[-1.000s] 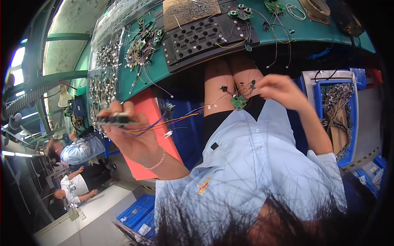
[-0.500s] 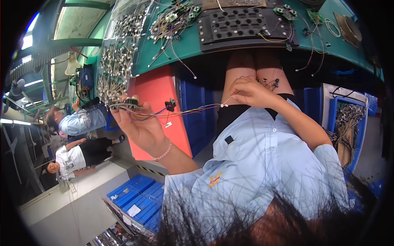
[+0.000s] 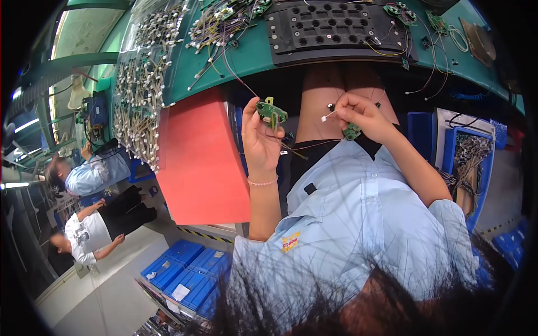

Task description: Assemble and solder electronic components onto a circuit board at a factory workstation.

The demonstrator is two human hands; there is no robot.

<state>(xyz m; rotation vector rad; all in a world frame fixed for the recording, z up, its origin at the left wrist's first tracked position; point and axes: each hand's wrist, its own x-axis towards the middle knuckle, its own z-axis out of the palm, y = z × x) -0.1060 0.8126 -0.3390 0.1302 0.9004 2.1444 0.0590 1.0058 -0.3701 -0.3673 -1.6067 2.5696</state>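
A single head-worn fisheye view looks steeply down over the person's own shirt and lap, close in. The green counter (image 3: 263, 56) arcs across the top, bent by the lens. Below the counter both hands sit near mid-frame; left of it, the aisle floor and seated co-workers recede.

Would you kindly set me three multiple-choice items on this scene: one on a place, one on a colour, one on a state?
1. Where is the black perforated fixture?
A. on the green bench
B. on the floor
C. in a blue crate

2. What colour is the small circuit board in the left hand?
A. red
B. green
C. white

3. What is the right hand doing?
A. lying flat and empty
B. pinching a thin wire with a white end
C. gripping a crate

A: it lies on the bench top. B: the board is green. B: fingertips hold the wire.
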